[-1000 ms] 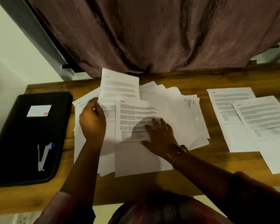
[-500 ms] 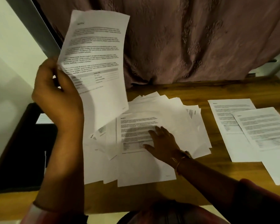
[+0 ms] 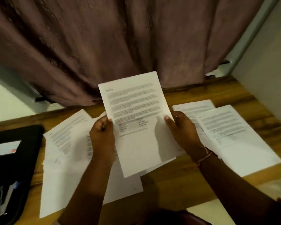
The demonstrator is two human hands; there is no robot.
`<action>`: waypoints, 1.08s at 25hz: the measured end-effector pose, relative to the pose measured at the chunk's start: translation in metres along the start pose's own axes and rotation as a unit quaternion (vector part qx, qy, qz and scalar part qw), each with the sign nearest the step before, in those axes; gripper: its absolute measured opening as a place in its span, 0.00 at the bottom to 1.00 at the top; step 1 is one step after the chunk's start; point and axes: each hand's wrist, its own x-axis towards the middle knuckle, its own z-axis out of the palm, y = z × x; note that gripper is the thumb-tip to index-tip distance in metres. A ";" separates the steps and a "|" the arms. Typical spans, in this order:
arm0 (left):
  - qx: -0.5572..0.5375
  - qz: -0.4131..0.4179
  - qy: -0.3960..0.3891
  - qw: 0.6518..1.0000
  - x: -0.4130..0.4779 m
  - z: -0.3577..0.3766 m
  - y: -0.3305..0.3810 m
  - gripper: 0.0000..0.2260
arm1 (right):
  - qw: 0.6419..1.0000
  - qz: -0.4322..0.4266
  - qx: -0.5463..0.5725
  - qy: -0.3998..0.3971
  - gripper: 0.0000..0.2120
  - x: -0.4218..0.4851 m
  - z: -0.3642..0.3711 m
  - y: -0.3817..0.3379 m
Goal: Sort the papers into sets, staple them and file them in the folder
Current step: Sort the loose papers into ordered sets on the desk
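Observation:
A printed sheet is held up above the wooden table, tilted slightly left. My left hand pinches its left edge and my right hand pinches its right edge, thumb on the front. Under the sheet and to its left lies a loose spread of papers. Two sorted sheets lie overlapping at the right. A black folder with a white label lies at the far left, and a stapler rests on its near end.
A mauve curtain hangs along the table's back edge. A pale wall closes in the right side. The table's front edge runs near my body, with bare wood between the spread and the right sheets.
The left hand has brought the raised sheet down from the upper left to the middle. The right hand has left the spread and taken the sheet's right edge. The view has shifted.

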 end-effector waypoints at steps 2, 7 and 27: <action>0.003 -0.056 -0.054 0.997 -0.016 0.033 -0.021 0.07 | 1.000 0.009 -0.016 0.025 0.18 -0.002 -0.031 0.033; 0.071 -0.129 -0.207 0.967 -0.073 0.139 -0.067 0.05 | 0.986 0.097 -0.117 0.071 0.14 -0.004 -0.138 0.126; 0.529 0.268 -0.469 0.654 -0.152 0.309 -0.150 0.25 | 0.927 -0.015 -0.374 0.027 0.23 0.017 -0.215 0.250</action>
